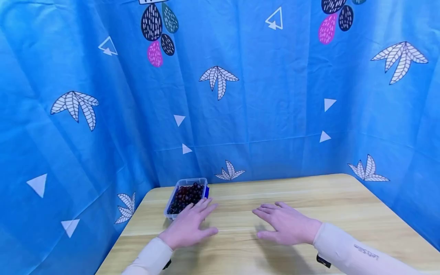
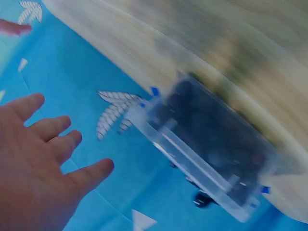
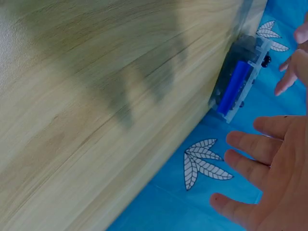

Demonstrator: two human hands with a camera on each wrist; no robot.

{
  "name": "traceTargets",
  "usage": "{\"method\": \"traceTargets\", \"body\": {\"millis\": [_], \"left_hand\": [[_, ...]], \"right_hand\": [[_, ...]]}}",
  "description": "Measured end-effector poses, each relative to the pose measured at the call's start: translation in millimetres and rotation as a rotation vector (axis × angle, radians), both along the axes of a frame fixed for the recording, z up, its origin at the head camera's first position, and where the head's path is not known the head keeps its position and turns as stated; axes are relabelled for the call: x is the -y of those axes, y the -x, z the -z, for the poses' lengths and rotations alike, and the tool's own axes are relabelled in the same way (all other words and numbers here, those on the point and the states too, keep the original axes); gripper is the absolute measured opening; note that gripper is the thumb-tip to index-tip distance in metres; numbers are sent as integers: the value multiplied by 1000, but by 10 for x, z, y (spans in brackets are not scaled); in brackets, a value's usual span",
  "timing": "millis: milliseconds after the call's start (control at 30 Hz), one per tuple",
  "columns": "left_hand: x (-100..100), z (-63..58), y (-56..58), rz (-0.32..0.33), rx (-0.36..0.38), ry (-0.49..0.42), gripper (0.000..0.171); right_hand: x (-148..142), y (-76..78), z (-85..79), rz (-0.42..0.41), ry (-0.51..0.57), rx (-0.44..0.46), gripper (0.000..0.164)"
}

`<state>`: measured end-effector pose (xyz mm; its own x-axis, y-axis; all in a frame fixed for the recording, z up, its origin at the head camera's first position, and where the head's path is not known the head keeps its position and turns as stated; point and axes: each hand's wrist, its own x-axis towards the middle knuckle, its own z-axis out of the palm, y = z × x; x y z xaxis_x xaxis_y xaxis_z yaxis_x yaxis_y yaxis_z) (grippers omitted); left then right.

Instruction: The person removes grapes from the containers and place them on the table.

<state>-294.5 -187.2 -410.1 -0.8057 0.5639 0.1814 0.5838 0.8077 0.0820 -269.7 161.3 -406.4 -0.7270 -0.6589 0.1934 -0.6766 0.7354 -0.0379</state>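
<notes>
A clear plastic box [image 1: 167,211] full of dark round fruit [image 1: 187,196], like grapes or cherries, stands at the table's back left. My left hand [image 1: 188,225] is held over the table with fingers spread, overlapping the box's near right corner in the head view. In the left wrist view the box [image 2: 192,168] appears apart from that hand [image 2: 43,168]. Over the middle of the table, my right hand [image 1: 287,224] hovers with fingers extended and nothing in it. A blue clip [image 3: 234,86] shows on the box's side in the right wrist view.
The wooden table [image 1: 237,252] has rounded back corners. A blue patterned curtain [image 1: 261,95] hangs behind it and along both sides. Shadows of the hands fall on the tabletop.
</notes>
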Motion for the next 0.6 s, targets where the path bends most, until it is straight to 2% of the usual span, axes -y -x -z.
{"method": "traceTargets", "body": {"millis": [100, 267, 333, 467, 600], "left_hand": [[121, 26, 76, -36, -81, -50, 71], [310, 53, 233, -105, -273, -204, 26], [384, 60, 289, -150, -324, -249, 17], [547, 88, 381, -252, -347, -279, 13], [707, 134, 509, -338, -327, -295, 15]], "right_hand": [[0, 8, 2, 2, -9, -24, 81], [16, 22, 5, 6, -24, -29, 80], [26, 26, 5, 3, -30, -30, 80], [49, 25, 1, -12, -40, -34, 78], [55, 20, 2, -16, -43, -40, 76]]}}
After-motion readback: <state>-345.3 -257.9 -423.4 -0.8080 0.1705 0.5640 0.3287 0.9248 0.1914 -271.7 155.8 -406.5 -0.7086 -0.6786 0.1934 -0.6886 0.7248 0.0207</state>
